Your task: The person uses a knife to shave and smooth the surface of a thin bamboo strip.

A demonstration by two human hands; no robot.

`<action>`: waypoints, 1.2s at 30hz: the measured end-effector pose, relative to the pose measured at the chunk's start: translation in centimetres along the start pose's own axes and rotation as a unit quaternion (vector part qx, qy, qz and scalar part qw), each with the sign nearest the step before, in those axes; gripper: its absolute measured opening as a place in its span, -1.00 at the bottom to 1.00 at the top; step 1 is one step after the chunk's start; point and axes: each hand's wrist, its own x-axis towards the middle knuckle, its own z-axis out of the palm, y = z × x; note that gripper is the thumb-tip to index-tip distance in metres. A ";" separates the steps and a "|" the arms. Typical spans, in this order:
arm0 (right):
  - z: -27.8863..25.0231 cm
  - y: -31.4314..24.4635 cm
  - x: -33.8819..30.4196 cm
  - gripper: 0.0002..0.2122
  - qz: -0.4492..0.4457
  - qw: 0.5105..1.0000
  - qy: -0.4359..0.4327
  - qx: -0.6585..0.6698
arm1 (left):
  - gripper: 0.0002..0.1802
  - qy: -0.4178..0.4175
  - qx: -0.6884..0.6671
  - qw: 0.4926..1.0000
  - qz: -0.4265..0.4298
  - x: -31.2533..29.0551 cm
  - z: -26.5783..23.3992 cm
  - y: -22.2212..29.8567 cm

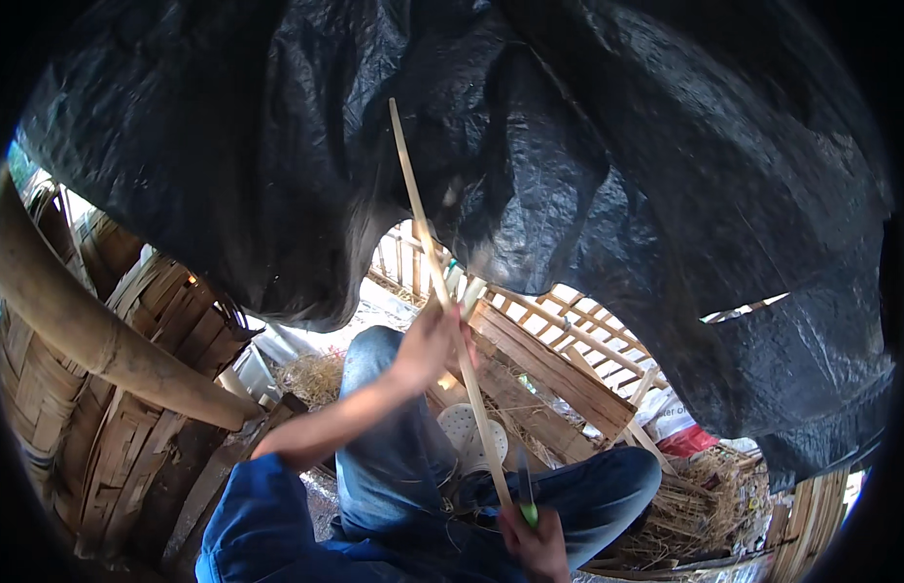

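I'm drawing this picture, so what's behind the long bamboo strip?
Behind the bamboo strip are a black plastic sheet up high and a perforated shoe lower down. Whatever the left hand covers near its middle can't be seen.

The site is a rustic shelter or shed, indicated by black plastic sheeting (714, 155) draped across the space, woven bamboo panels (39, 379) and a thick bamboo pole (92, 340) at left, a slatted lattice (598, 335) beyond, loose straw (705, 500) and rough timber (559, 369).
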 end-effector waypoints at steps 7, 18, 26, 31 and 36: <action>6.1 -4.9 20.2 -0.71 -0.104 0.986 0.017 0.126 | -0.78 0.058 0.032 0.977 0.204 15.7 -5.7 13.6; 12.3 -5.9 29.6 -0.73 -0.020 0.965 0.041 0.257 | -0.76 0.105 0.078 0.978 0.164 22.8 -7.5 17.4; 6.8 -6.4 27.0 -0.67 0.063 0.982 0.006 0.179 | -0.82 0.089 0.001 0.984 0.151 16.8 -2.3 10.2; 2.3 -7.5 13.2 -0.74 0.033 0.982 0.049 0.177 | -0.68 -0.023 -0.014 0.992 0.124 3.5 4.5 8.4; -0.1 -6.5 -3.1 -0.81 0.104 0.980 0.037 0.168 | -0.60 -0.099 -0.037 0.994 0.041 -9.5 8.7 0.6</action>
